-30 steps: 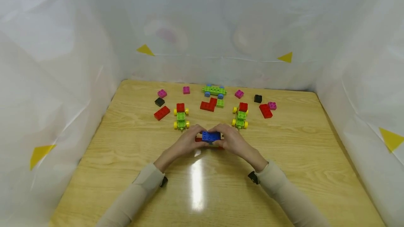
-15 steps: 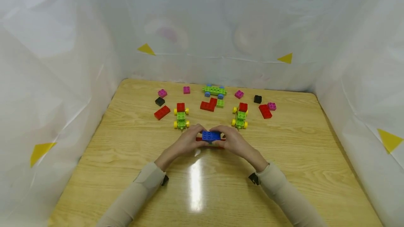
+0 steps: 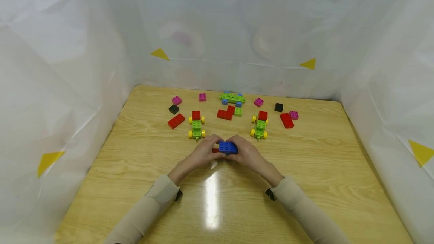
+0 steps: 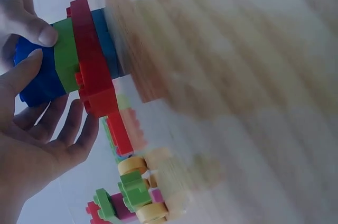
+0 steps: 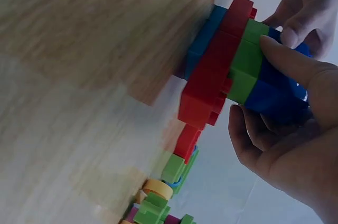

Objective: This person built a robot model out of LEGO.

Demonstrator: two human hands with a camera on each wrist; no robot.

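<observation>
Both hands are at a stack of toy building bricks at the middle of the table. On its top are blue bricks (image 3: 226, 147), with a green layer (image 4: 64, 49) under them. Below that runs a wider layer of red bricks (image 5: 214, 71), its ends jutting out, over a blue brick (image 4: 105, 42) at the bottom. My left hand (image 3: 203, 151) holds the blue top from the left between thumb and fingers. From the right, my right hand (image 3: 249, 153) grips the same blue part, its thumb reaching over the green layer. The fingers hide part of the stack in the head view.
Beyond the hands stand two yellow-wheeled brick cars, one left (image 3: 196, 125) and one right (image 3: 259, 124). Farther back are a green base with blue wheels (image 3: 231, 98), red bricks (image 3: 225, 113), a green brick (image 3: 238, 112), and several loose pink and black bricks (image 3: 278, 107).
My right hand has shifted slightly left, closer round the blue top, and now covers the red end that showed on its side. My left hand keeps its hold.
</observation>
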